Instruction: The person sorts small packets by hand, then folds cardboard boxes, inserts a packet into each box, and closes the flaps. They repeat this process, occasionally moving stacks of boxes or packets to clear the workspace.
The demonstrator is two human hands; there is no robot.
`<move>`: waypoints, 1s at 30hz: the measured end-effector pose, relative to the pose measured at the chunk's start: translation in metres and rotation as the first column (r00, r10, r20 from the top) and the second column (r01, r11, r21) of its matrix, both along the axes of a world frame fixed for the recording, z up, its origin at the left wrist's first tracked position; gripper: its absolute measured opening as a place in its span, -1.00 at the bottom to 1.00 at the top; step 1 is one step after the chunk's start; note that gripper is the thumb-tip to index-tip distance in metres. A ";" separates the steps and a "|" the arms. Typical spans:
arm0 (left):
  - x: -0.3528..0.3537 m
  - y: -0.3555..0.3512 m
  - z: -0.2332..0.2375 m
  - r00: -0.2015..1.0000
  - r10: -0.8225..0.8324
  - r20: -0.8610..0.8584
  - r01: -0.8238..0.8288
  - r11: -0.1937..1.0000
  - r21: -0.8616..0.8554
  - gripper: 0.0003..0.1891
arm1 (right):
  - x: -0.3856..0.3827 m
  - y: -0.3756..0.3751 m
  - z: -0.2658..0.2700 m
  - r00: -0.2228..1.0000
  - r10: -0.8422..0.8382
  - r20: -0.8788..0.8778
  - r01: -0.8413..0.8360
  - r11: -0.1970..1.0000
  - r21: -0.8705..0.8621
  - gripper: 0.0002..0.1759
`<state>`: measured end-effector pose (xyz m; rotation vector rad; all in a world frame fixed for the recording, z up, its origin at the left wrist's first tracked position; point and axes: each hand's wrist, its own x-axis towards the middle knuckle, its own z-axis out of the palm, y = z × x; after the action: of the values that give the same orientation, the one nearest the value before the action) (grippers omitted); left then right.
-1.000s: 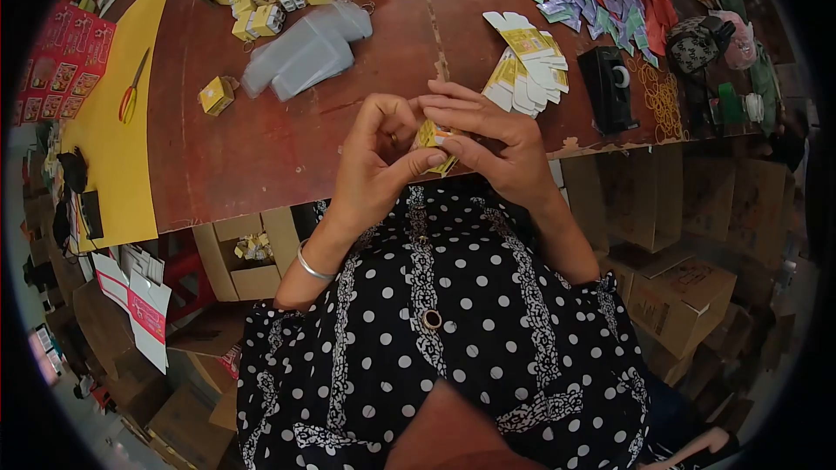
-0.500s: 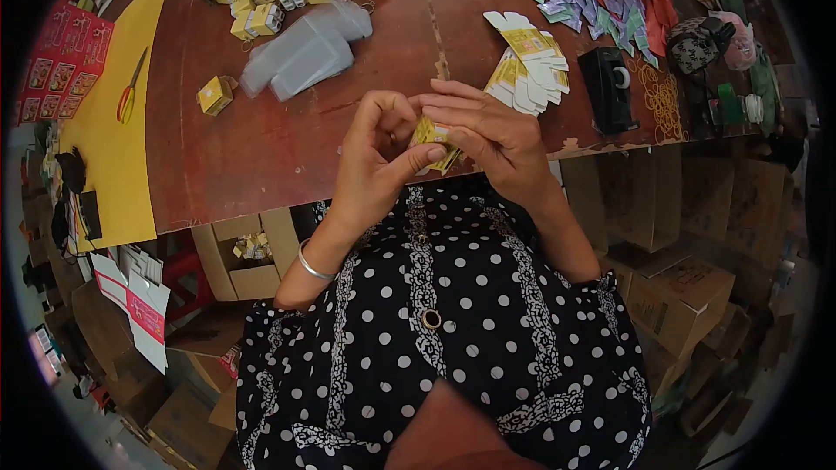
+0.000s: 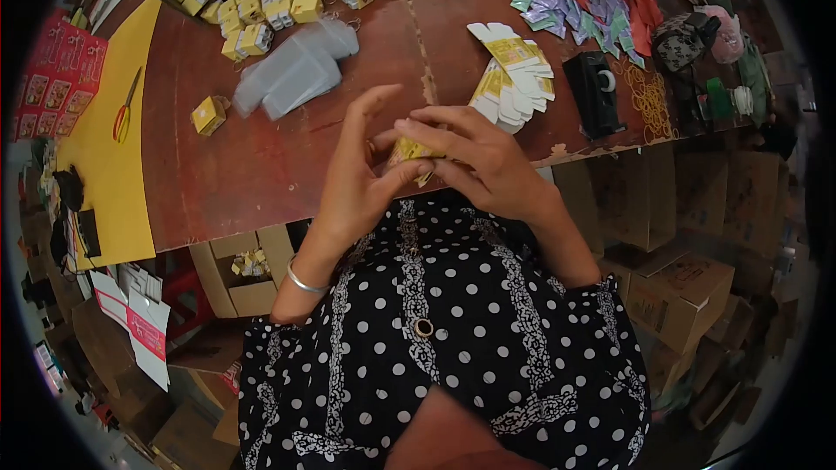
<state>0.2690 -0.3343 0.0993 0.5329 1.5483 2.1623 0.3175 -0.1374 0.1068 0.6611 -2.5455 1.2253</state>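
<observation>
Between my hands, at the front edge of the table, is a small yellow printed cardboard box (image 3: 413, 150), partly hidden by fingers. My left hand (image 3: 361, 178) presses its thumb against the near side, while its index finger points up, off the box. My right hand (image 3: 483, 161) grips it from the right, fingers over the top and thumb underneath. To the right lies a fanned stack of flat yellow-and-white box blanks (image 3: 514, 78). A single folded yellow box (image 3: 208, 116) sits on the left of the table, near clear plastic bags (image 3: 296, 70).
Many finished yellow boxes (image 3: 305, 7) pile up at the back. Green and purple sachets (image 3: 579, 10), a black tape dispenser (image 3: 594, 94) and rubber bands (image 3: 649, 100) lie right. Scissors (image 3: 127, 109) rest on yellow card at left. Cartons (image 3: 679, 296) stand below the table.
My left index finger has straightened upward from a curl. My right fingers have gone from lying flat over the box to bending around it. The box has tilted, and the view has shifted slightly.
</observation>
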 end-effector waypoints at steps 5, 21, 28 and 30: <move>-0.021 -0.013 0.016 0.907 0.027 -0.420 -0.160 0.946 -0.283 0.19 | -0.005 0.016 0.008 0.986 0.029 0.166 0.010 0.973 -0.230 -0.52; -0.038 0.009 -0.020 0.998 0.019 0.054 -0.014 0.996 -0.091 -0.30 | -0.179 0.233 -0.029 0.693 -0.720 -0.040 0.638 0.586 0.501 -0.78; -0.039 0.005 -0.027 0.989 0.010 0.150 -0.005 0.999 -0.034 -0.34 | -0.241 0.254 -0.092 0.828 -0.558 0.045 0.460 0.724 0.515 -0.74; -0.040 0.002 -0.027 0.986 0.018 0.168 -0.014 1.000 -0.022 -0.36 | -0.248 0.254 -0.098 0.861 -0.508 0.024 0.415 0.727 0.547 -0.75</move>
<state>0.2289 -0.3326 0.0719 0.3225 1.4861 2.1409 0.0697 0.1168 0.0088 -0.0342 -2.9542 0.4200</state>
